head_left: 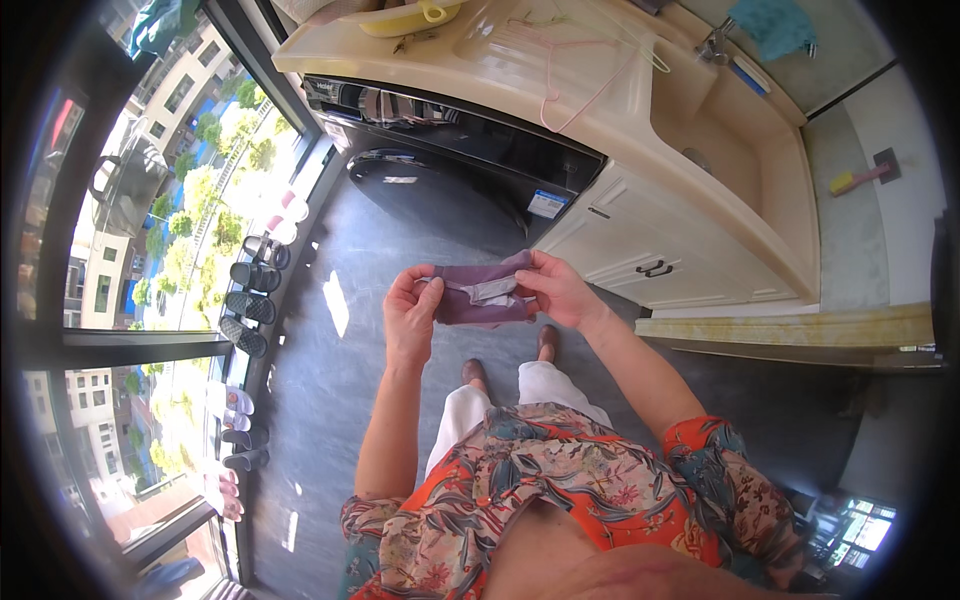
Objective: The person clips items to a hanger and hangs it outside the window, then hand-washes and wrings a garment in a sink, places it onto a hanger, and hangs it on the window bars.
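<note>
Between my two hands a purple cloth garment (pixel 480 289) is stretched out above the floor, in front of my body. Its pale grey inner part (pixel 491 291) shows through the middle. My left hand (pixel 412 304) pinches the left end between thumb and fingers. On the other end, my right hand (pixel 555 289) grips the cloth, its thumb on top and some fingers hidden behind. What kind of garment it is cannot be made out while it is folded.
Ahead stands a black Haier front-loading washing machine (pixel 450 127) under a beige countertop (pixel 480 52). Pink and green hangers (pixel 551 75) lie there, left of the sink basin (pixel 720 157). White cabinet doors (pixel 637 232) are below. Several slippers (pixel 251 306) line the window ledge on the left.
</note>
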A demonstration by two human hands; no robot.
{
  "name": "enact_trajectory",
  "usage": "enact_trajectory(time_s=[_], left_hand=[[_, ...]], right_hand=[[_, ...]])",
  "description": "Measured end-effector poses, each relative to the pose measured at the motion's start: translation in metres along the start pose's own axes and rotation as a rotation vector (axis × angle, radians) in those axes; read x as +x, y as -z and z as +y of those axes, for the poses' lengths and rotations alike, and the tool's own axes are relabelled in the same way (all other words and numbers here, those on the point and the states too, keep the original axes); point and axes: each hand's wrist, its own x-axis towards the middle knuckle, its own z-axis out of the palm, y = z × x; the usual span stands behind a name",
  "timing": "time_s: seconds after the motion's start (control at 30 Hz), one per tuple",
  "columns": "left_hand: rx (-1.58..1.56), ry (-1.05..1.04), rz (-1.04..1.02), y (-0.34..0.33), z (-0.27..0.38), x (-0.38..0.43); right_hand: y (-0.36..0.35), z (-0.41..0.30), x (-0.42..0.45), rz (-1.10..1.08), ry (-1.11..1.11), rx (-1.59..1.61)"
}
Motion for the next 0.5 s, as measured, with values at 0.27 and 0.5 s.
enact_trajectory(time_s=[0.27, 0.5], left_hand=[[1.045, -0.195, -0.167, -0.02, 0.003, -0.01], [1.135, -0.28, -0.087, -0.005, -0.014, -0.01]], right_hand=[[-0.037, 0.001, 0.013, 0.034, -0.098, -0.357], [-0.047, -0.017, 0.02, -0.318, -0.207, -0.626]])
